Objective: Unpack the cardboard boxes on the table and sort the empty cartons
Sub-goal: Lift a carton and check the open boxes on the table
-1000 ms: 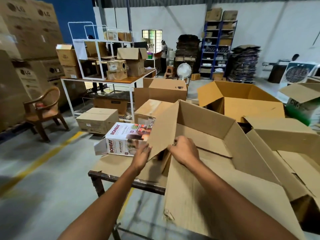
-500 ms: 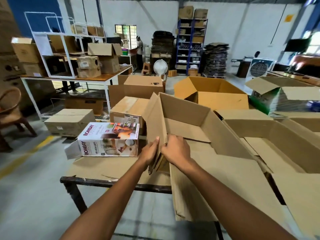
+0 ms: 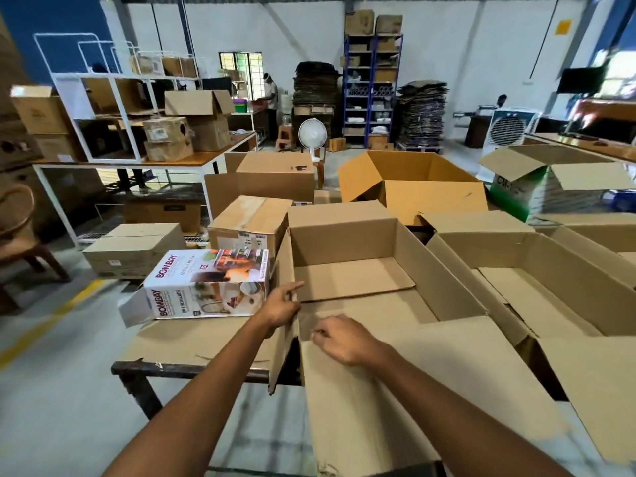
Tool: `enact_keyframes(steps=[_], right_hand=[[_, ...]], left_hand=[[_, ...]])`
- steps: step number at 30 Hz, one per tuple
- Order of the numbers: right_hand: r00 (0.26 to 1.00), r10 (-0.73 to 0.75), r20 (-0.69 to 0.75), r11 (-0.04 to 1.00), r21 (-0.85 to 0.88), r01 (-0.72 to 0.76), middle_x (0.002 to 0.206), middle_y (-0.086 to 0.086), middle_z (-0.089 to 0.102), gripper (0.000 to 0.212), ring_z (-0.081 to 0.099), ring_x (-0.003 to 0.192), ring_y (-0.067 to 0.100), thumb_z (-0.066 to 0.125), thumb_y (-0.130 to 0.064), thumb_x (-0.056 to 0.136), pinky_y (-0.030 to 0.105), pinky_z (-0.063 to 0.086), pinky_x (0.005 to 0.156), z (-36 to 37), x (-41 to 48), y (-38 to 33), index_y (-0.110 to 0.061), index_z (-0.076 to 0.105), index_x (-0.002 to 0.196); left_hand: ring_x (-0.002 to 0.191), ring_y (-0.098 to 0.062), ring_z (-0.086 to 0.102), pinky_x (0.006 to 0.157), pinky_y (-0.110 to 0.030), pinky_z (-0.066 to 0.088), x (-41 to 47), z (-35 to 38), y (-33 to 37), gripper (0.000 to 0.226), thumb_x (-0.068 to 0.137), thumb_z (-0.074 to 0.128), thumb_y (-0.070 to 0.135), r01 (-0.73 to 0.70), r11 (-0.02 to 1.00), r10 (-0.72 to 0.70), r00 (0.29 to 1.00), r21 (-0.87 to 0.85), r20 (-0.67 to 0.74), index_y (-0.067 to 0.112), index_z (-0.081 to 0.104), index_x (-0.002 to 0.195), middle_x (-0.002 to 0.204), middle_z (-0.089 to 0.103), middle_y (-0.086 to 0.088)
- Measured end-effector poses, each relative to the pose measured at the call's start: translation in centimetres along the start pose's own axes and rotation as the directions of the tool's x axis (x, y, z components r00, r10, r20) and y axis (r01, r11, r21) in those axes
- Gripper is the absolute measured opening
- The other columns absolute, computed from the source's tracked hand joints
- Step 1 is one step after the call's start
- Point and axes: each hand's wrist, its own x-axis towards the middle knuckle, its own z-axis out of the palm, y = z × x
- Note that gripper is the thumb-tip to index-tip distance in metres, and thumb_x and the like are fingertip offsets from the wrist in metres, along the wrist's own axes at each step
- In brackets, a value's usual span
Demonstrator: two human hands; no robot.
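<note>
An empty brown carton [image 3: 354,280] stands open on the table right in front of me. Its near flap [image 3: 395,390] hangs toward me over the table's edge. My left hand [image 3: 280,306] grips the carton's near-left corner at the top of the left wall, index finger stretched along the rim. My right hand [image 3: 344,339] pinches the left edge of the near flap just below that corner. A printed white Bombay box [image 3: 206,284] lies on its side to the left of the carton, its end flap open.
A second open carton [image 3: 533,290] touches the first on the right. Behind stand a sealed brown box [image 3: 251,222], a large yellowish open carton [image 3: 413,180] and a green-and-white carton [image 3: 537,187]. The table's dark metal rail [image 3: 189,368] runs below my left arm. Two people work far back.
The carton's left wall has swung out, and the carton has gone from skewed to square. My hands, close together at the corner before, have moved apart. My view has turned right.
</note>
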Motion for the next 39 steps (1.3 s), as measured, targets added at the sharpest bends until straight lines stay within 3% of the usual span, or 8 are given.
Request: enact_keyframes(steps=[3, 5, 8, 13, 21, 26, 31, 39], right_hand=[[0.995, 0.065, -0.070, 0.988, -0.133, -0.074, 0.108, 0.013, 0.069, 0.046, 0.062, 0.101, 0.034, 0.034, -0.051, 0.100, 0.037, 0.041, 0.078, -0.6, -0.9, 3.6, -0.018, 0.066, 0.100], [0.984, 0.101, -0.147, 0.967, -0.218, -0.131, 0.103, 0.009, 0.071, 0.050, 0.063, 0.099, 0.031, 0.031, -0.058, 0.099, 0.039, 0.038, 0.084, -0.8, -2.0, 5.5, -0.022, 0.065, 0.095], [0.949, 0.125, -0.288, 0.922, -0.321, -0.219, 0.102, 0.004, 0.072, 0.068, 0.062, 0.098, 0.027, 0.017, -0.066, 0.092, 0.042, 0.033, 0.090, 0.1, -3.4, 6.9, -0.022, 0.068, 0.101], [0.927, 0.124, -0.355, 0.901, -0.352, -0.255, 0.093, 0.006, 0.073, 0.078, 0.064, 0.091, 0.030, 0.012, -0.067, 0.087, 0.042, 0.035, 0.084, 1.5, -4.0, 7.1, -0.018, 0.072, 0.093], [0.912, 0.180, -0.369, 0.870, -0.372, -0.323, 0.089, 0.007, 0.072, 0.071, 0.062, 0.088, 0.030, 0.017, -0.062, 0.094, 0.044, 0.036, 0.085, 2.7, -4.4, 6.9, -0.019, 0.074, 0.089], [0.904, 0.215, -0.370, 0.890, -0.306, -0.337, 0.119, 0.007, 0.065, 0.056, 0.053, 0.115, 0.029, 0.023, -0.054, 0.103, 0.051, 0.022, 0.108, 2.7, -3.9, 6.4, -0.022, 0.067, 0.116], [0.932, 0.103, -0.349, 0.972, -0.166, -0.169, 0.146, 0.007, 0.049, 0.049, 0.038, 0.138, 0.027, 0.044, -0.049, 0.098, 0.047, 0.018, 0.116, 3.0, -5.6, 4.0, -0.022, 0.053, 0.138], [0.938, -0.031, -0.346, 0.971, 0.213, 0.111, 0.152, 0.007, 0.046, 0.057, 0.037, 0.143, 0.023, 0.052, -0.051, 0.089, 0.039, 0.030, 0.118, 6.1, -10.6, -4.5, -0.020, 0.058, 0.136]], left_hand=[[0.037, -0.004, 0.036, 0.037, -0.016, 0.029, 1.2, 0.0, -0.4, 0.051, 0.094, 0.043, -0.011, -0.034, 0.998, 0.034, 0.999, 0.048, 0.002, 0.011, 0.053, 0.138, 0.061, 0.048, -0.006], [0.033, -0.002, 0.032, 0.035, -0.015, 0.026, 2.3, -0.2, -1.0, 0.046, 0.097, 0.041, -0.009, -0.032, 0.997, 0.031, 0.999, 0.066, 0.024, 0.011, 0.054, 0.136, 0.058, 0.042, -0.004], [0.058, -0.006, 0.049, 0.046, -0.013, 0.037, 2.9, -0.2, -1.2, 0.037, 0.099, 0.044, -0.004, -0.060, 0.988, 0.050, 0.996, 0.145, 0.069, 0.011, 0.060, 0.129, 0.093, 0.056, -0.012], [0.134, -0.024, 0.044, 0.101, -0.014, 0.031, 2.4, 1.6, -1.4, 0.036, 0.098, 0.047, -0.004, -0.116, 0.969, 0.105, 0.993, 0.220, 0.058, 0.004, 0.061, 0.130, 0.141, 0.047, -0.014], [0.151, -0.033, 0.017, 0.118, -0.036, 0.021, -3.3, 6.2, -3.0, 0.054, 0.102, 0.047, 0.043, -0.053, 0.926, 0.102, 0.989, 0.375, -0.110, 0.011, 0.047, 0.145, 0.163, 0.012, -0.022], [0.150, -0.035, 0.020, 0.117, -0.043, 0.025, -7.9, 7.3, -3.9, 0.064, 0.100, 0.036, 0.055, -0.076, 0.926, 0.150, 0.973, 0.371, -0.175, 0.018, 0.036, 0.151, 0.163, 0.015, -0.021], [0.150, -0.025, 0.019, 0.118, -0.039, 0.025, -13.9, 5.3, -3.1, 0.071, 0.092, 0.036, 0.065, -0.113, 0.930, 0.222, 0.931, 0.349, -0.290, 0.025, 0.036, 0.151, 0.165, 0.013, -0.009], [0.149, -0.021, 0.021, 0.114, -0.029, 0.022, -24.3, 2.0, -5.9, 0.056, 0.094, 0.050, 0.049, -0.008, 0.922, 0.224, 0.828, 0.387, -0.515, 0.023, 0.049, 0.143, 0.163, 0.021, -0.005]])
